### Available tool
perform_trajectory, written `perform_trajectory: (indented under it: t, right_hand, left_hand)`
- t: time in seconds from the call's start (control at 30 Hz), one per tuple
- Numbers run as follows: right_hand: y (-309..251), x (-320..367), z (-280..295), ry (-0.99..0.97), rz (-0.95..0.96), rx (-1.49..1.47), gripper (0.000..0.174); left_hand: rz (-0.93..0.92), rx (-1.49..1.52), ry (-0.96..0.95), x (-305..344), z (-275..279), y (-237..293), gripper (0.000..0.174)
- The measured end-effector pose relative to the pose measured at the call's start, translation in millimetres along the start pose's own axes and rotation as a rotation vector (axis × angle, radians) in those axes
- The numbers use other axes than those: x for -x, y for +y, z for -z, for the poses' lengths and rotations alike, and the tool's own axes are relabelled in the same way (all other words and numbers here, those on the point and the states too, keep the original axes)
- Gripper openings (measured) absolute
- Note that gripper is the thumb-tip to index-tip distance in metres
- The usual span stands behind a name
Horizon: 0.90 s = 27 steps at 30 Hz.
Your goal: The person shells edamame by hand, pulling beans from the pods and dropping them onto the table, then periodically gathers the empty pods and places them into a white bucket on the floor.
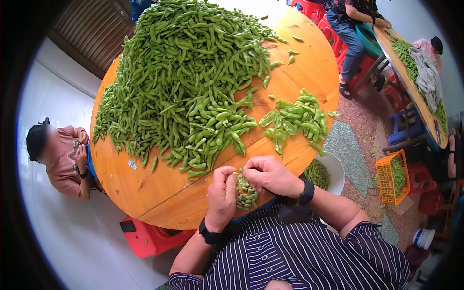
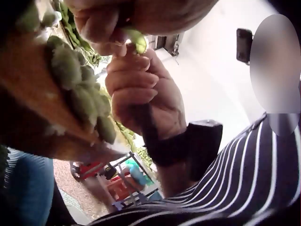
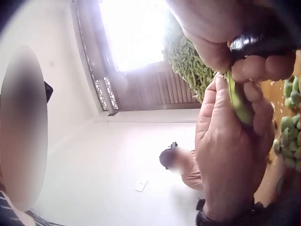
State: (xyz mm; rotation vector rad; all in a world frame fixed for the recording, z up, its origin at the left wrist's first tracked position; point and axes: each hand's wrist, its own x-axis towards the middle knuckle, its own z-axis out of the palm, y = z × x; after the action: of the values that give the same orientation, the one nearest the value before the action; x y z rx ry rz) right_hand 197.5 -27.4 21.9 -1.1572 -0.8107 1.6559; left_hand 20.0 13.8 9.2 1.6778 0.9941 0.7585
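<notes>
Both hands meet at the near edge of the table, around one green soybean pod [image 3: 240, 106]. My left hand [image 1: 223, 195] holds the pod lengthwise between thumb and curled fingers. The right hand [image 1: 274, 176] pinches its tip, with the other fingers curled. A dark shiny piece [image 3: 247, 44] shows at the right hand's fingers in the right wrist view; its kind is unclear. Below the hands lies a small pile of shelled green beans [image 1: 246, 197]. In the left wrist view, the pod's pale end pokes out between the two hands.
A large heap of pods [image 1: 183, 77] covers much of the round wooden table [image 1: 309, 53]. Flattened, paler pods [image 1: 297, 118] lie at the right. Below the edge stands a white basin [image 1: 337, 171] with green pods in it. Another person [image 1: 65, 162] sits at the left.
</notes>
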Motion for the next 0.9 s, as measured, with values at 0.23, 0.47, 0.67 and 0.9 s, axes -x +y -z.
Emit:
perform_trajectory:
  t: [0.23,0.47,0.67,0.9]
  right_hand:
    - [-1,3,4,0.199,0.153,0.251,0.02]
    - [-6,7,-6,0.206,0.283,0.511,0.02]
    - [-3,8,-6,0.201,0.434,0.622,0.014]
    - [-35,8,39,0.538,0.463,0.842,0.014]
  left_hand:
    - [0.318,0.319,-0.064,5,12,21,0.02]
    - [0.392,0.262,-0.163,4,12,20,0.011]
    - [0.238,0.159,-0.14,5,8,4,0.016]
    - [-0.254,-0.311,-0.101,16,16,18,0.016]
